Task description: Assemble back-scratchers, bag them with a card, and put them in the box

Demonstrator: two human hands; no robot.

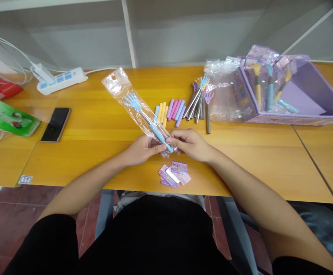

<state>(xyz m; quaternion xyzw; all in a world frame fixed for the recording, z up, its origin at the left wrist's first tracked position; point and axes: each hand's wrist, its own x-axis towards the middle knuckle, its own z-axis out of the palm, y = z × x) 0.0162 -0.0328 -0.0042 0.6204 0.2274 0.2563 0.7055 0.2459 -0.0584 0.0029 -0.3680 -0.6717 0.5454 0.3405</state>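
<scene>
Both left hand [142,149] and right hand [191,144] pinch the clear bag [119,84], partly hiding the handle of the blue scratcher [142,114].

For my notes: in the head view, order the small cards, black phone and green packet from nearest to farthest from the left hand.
1. small cards, just right of the left hand.
2. black phone, to the left.
3. green packet, far left.

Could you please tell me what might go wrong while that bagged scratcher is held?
The left hand and right hand pinch only the lower end of the clear sleeve, so the blue scratcher could tip or slip. The small cards lie near the table edge below the wrists; a forearm might brush them off.
</scene>
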